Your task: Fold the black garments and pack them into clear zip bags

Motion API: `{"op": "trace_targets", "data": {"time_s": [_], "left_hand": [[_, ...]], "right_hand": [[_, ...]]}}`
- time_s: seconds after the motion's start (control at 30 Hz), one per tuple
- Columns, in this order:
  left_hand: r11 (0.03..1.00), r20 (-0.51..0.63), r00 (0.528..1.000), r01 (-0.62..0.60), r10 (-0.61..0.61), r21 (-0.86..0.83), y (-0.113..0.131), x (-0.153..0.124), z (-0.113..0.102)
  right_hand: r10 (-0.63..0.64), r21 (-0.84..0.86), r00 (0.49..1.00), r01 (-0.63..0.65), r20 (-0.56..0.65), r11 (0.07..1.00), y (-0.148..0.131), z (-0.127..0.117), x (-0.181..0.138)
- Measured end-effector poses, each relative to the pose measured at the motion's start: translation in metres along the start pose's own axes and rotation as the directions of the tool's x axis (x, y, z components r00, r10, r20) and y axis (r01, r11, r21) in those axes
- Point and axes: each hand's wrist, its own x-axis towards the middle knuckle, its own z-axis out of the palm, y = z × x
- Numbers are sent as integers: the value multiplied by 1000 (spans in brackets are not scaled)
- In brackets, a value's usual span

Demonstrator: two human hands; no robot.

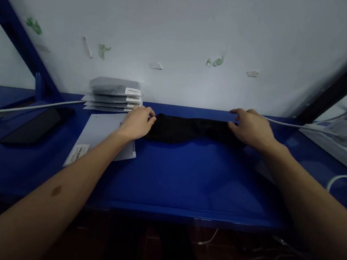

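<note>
A long black folded cloth (179, 130) lies stretched sideways on the blue table between my two hands. At its left end is my left hand (138, 122), fingers bent and the thumb slightly apart, resting beside the cloth's edge and over a flat zip bag. My right hand (252, 126) is at the other end, its thumb touching the cloth and its forefinger raised away from it. Neither hand visibly grips the fabric. The flat whitish zip bag (100, 134), with a barcode label, is partly covered by my left hand and forearm.
A stack of packed grey bags (113, 94) with labels stands against the wall at the back left. A dark phone or tablet (37, 127) lies left. White cables (38, 107) cross both sides, near a white power strip (340, 147) at right. The blue table's front edge (182, 214) is close.
</note>
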Motion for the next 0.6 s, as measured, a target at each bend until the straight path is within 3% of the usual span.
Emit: {"op": "trace_targets", "data": {"time_s": [0.13, 0.2, 0.33, 0.47, 0.6], "left_hand": [[1000, -51, 999, -1, 2, 16, -5, 1, -1], [999, -90, 996, -4, 7, 36, -6, 1, -2], [999, -238, 971, 21, -9, 49, -5, 3, -7], [999, -349, 936, 24, -32, -26, 1, 3, -16], [991, -342, 939, -19, -27, -132, 13, -8, -33]], "right_hand": [[-17, -3, 995, 17, 101, 1000, -2, -1, -1], [21, 3, 996, -21, 85, 1000, -4, -3, -2], [96, 83, 988, -86, -119, 993, -8, -6, -6], [94, 199, 924, -20, -370, 980, -11, -9, -5], [86, 258, 909, 25, -409, 966, -15, -24, -12]]}}
